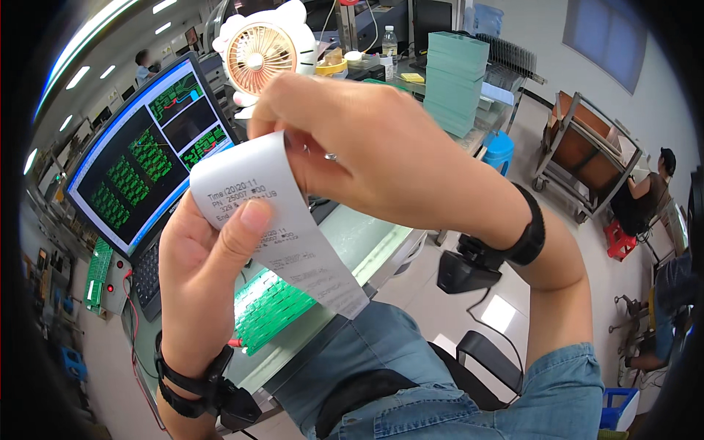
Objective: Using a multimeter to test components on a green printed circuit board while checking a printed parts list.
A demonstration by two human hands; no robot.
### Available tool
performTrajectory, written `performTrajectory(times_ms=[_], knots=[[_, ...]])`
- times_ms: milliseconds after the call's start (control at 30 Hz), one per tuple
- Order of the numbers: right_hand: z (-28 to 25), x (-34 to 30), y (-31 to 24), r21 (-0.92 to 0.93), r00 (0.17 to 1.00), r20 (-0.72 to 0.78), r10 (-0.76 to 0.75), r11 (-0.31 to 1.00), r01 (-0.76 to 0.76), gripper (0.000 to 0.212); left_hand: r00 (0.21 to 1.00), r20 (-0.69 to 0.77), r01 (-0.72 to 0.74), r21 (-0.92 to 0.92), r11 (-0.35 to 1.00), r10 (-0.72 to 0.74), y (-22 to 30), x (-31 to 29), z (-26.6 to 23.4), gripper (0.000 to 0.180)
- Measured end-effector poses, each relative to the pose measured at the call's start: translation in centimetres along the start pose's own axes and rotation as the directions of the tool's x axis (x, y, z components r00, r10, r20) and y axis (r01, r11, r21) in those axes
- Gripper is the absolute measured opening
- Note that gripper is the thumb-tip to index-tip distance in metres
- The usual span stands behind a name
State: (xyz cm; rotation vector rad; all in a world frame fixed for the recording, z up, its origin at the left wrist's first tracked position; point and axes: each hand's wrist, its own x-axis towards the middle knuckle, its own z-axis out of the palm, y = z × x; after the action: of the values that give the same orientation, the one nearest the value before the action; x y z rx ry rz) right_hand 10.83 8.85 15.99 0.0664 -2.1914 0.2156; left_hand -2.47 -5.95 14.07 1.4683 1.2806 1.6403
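A long white printed paper strip point(301, 253) curls over at its top and hangs down in front of me. My left hand point(198, 257) is closed on it, the thumb pressing the printed face. At the upper end my right hand point(374, 147) is bent over with fingers curled together against the strip's edge; it is slightly blurred, and the fingertips are partly hidden behind the paper. A small shiny spot shows at its fingers, too small to name. Below the strip, a green circuit board panel point(271, 312) lies on the bench.
A monitor point(139, 158) with green board layouts and a dark keyboard point(149, 277) are at left. Behind my hands stand a white fan point(257, 59) and a tall stack of pale green sheets point(455, 84). A metal cart point(587, 154) and seated person are at right.
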Motion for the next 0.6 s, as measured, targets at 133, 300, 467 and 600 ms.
performTrajectory(times_ms=[133,300,467,600], knots=[[-0.5,-0.7,-0.1,-0.166,0.992,-0.052,-0.116,0.98,0.106,0.013,0.999,0.031,0.006,0.066,0.998,-0.008,-0.3,-0.1,0.4,0.04],[0.4,-2.3,0.3,-0.007,0.981,0.103,0.162,0.987,-0.162,0.018,0.997,0.078,0.009,-0.04,0.999,-0.006,-1.9,-0.5,0.2,0.029],[2.4,-2.3,0.3,-0.431,0.98,0.069,-0.187,0.88,0.198,0.023,0.989,0.12,0.088,-0.019,0.996,-0.085,-3.4,-1.5,-0.8,0.032],[3.9,-2.7,0.1,-0.161,0.981,0.191,-0.025,0.985,0.056,0.012,0.987,0.15,0.035,0.118,0.992,-0.053,-5.5,-2.2,-2.4,0.032]])
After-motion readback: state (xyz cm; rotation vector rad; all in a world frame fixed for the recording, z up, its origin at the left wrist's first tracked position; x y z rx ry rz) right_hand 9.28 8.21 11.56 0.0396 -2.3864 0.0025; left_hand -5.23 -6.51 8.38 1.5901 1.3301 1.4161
